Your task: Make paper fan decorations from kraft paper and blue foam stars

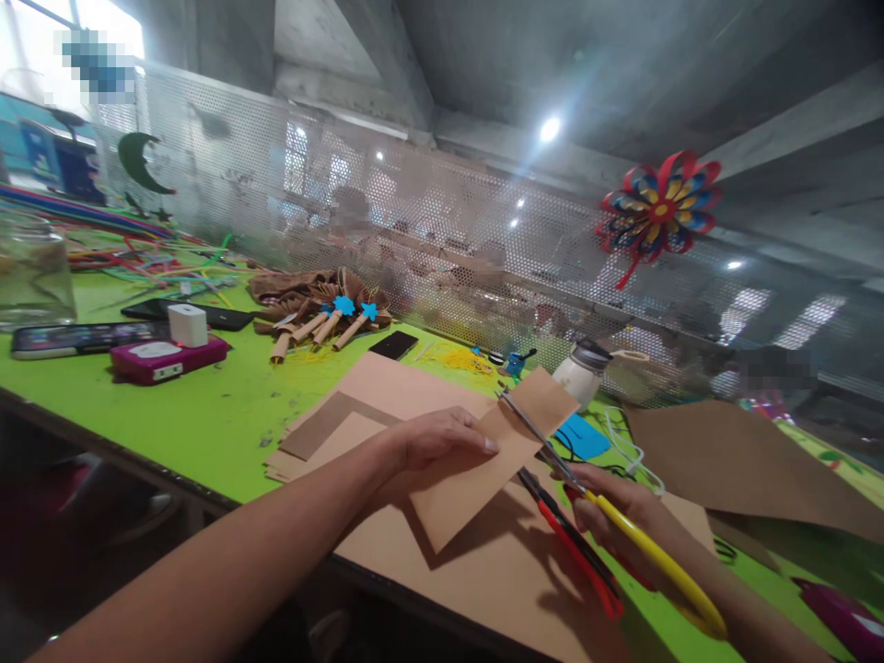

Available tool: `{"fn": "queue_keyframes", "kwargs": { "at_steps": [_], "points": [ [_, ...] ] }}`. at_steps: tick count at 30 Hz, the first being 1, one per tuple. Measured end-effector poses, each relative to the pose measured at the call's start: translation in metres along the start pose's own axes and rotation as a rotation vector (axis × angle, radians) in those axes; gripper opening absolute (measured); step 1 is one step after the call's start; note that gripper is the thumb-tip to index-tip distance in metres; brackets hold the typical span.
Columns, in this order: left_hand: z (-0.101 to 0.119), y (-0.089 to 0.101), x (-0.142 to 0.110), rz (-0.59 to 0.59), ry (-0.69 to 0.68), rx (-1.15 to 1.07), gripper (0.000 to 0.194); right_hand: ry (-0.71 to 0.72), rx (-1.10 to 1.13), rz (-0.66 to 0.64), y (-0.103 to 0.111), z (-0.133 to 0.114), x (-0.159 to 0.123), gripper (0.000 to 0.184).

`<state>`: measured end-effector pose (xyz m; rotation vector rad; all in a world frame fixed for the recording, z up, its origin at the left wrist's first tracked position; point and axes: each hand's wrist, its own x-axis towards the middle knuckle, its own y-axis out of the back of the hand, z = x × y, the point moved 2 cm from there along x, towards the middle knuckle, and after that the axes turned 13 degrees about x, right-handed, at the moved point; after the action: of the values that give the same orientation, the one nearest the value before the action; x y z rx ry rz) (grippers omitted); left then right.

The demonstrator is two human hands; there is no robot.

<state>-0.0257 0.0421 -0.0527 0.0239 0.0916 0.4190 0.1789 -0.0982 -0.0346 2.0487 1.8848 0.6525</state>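
scissors with a yellow handle (622,523), one pair, sit in the right grip (614,497), closed round them at four o'clock; one red-and-black-handled pair (573,548) is just beside. left grip (442,437) pinches one rectangular brown paper sheet (476,488), five o'clock.

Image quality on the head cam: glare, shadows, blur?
Head view: ceiling light flares with a diagonal streak; window at upper left blown out; shadows on the brown sheet below the held paper; perforated screen hazy, detail behind it soft; a few patches pixelated.
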Motion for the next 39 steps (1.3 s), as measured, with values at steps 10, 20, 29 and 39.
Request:
{"fn": "queue_keyframes", "kwargs": {
  "at_steps": [10, 20, 29, 39],
  "points": [
    [-0.002, 0.000, 0.001, -0.001, 0.041, 0.007, 0.019, 0.028, -0.118, 0.050, 0.008, 0.006, 0.001, 0.048],
    [0.000, 0.001, 0.002, 0.020, -0.059, -0.051, 0.025, -0.028, -0.686, 0.195, 0.043, 0.028, -0.002, 0.036],
    [0.007, 0.003, 0.000, 0.144, -0.192, 0.019, 0.034, -0.100, -0.870, 0.207, 0.065, 0.090, -0.005, 0.042],
    [0.013, 0.002, -0.003, 0.216, -0.265, 0.108, 0.033, -0.013, -0.908, 0.154, 0.059, 0.094, -0.007, 0.037]
  ]
}}
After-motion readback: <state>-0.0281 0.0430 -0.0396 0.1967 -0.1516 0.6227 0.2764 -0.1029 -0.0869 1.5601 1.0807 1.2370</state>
